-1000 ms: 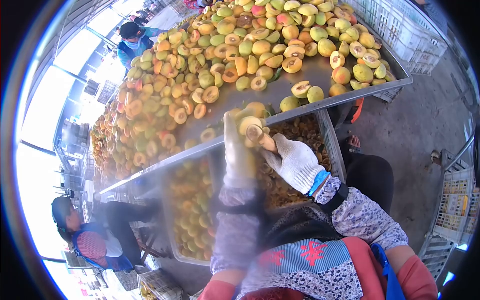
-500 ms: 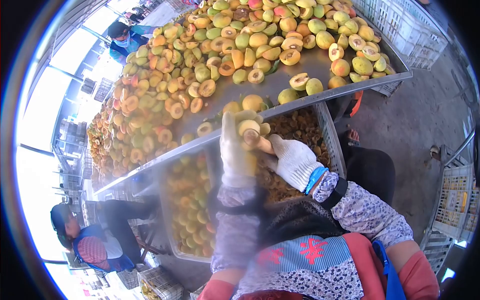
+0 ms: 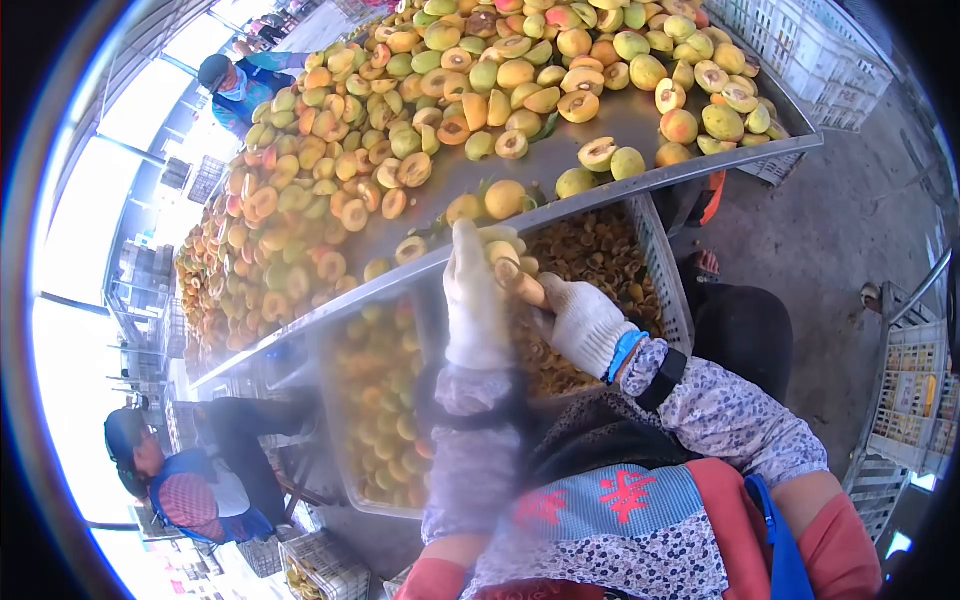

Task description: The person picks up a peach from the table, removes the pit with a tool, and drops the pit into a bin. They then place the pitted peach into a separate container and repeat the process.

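Observation:
My left hand (image 3: 474,300), in a whitish glove, is closed around a yellow peach half (image 3: 500,252) just off the tray's near edge. My right hand (image 3: 588,322), in a white knitted glove, grips a tool with a wooden handle (image 3: 522,284). The handle's end meets the peach half; the tool's tip is hidden. Beyond the hands, the metal tray (image 3: 640,125) carries a heap of cut peaches (image 3: 440,85). Two whole-looking peaches (image 3: 505,199) lie at its rim, next to my left fingertips.
Under the tray edge stands a crate of brown pits (image 3: 610,255). Left of it, a tub of peach halves (image 3: 385,420) appears hazy. One person (image 3: 190,480) sits at lower left, another (image 3: 240,90) at the tray's far side. White crates (image 3: 800,60) stack at upper right.
Both hands stay together at the tray edge, with the peach half and the tool handle shifted only slightly. The person at the far side has leaned a little leftward.

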`<control>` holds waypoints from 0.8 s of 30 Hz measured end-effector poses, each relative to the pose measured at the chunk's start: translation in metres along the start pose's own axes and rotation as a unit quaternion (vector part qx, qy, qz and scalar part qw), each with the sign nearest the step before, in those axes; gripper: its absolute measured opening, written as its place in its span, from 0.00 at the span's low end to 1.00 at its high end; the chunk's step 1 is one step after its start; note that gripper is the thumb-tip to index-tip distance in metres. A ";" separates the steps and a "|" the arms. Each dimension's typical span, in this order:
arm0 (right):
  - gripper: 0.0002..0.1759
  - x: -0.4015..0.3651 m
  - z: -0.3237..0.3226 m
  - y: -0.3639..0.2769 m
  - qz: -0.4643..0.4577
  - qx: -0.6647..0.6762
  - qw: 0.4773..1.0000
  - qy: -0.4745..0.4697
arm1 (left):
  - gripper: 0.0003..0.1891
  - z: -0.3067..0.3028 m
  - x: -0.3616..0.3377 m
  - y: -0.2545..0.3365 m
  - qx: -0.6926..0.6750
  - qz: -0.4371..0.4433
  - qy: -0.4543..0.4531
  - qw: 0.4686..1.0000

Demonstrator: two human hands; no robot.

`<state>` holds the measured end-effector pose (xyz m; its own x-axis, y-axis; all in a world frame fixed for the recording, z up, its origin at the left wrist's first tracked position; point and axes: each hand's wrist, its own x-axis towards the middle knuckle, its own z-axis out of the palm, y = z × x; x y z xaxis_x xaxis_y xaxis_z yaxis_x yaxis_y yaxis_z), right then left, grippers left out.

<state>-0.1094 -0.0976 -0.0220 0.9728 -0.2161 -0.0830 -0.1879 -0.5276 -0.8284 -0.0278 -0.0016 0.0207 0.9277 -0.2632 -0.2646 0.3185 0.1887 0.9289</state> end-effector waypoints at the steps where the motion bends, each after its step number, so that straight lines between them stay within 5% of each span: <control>1: 0.17 0.001 0.000 0.002 -0.011 0.008 1.000 -0.004 | 0.23 0.003 -0.003 -0.002 -0.058 0.004 0.019 0.998; 5: 0.16 0.001 0.010 0.007 -0.043 0.179 0.983 0.005 | 0.23 0.005 -0.001 -0.017 -0.107 0.053 0.045 0.992; 11: 0.15 -0.004 -0.017 -0.004 0.015 -0.017 0.999 -0.041 | 0.27 -0.016 0.012 -0.011 0.004 -0.010 -0.048 0.999; 13: 0.15 -0.002 -0.008 0.007 0.024 -0.051 0.998 -0.032 | 0.27 -0.025 0.023 -0.012 0.206 0.052 -0.109 0.971; 14: 0.15 -0.002 -0.005 0.011 0.023 -0.051 0.998 -0.031 | 0.28 -0.020 0.022 -0.007 0.101 -0.055 -0.065 0.991; 17: 0.16 -0.006 0.001 0.014 -0.031 0.045 0.998 -0.007 | 0.28 -0.017 0.014 -0.010 0.088 0.020 -0.074 0.993; 24: 0.19 -0.011 -0.002 0.003 -0.026 0.093 0.995 -0.002 | 0.29 -0.015 0.006 -0.014 -0.025 -0.013 -0.051 0.998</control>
<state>-0.1211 -0.0987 -0.0223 0.9812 -0.1888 -0.0389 -0.1088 -0.3760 -0.9202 -0.0239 0.0084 0.0018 0.8954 -0.3632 -0.2576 0.3533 0.2274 0.9075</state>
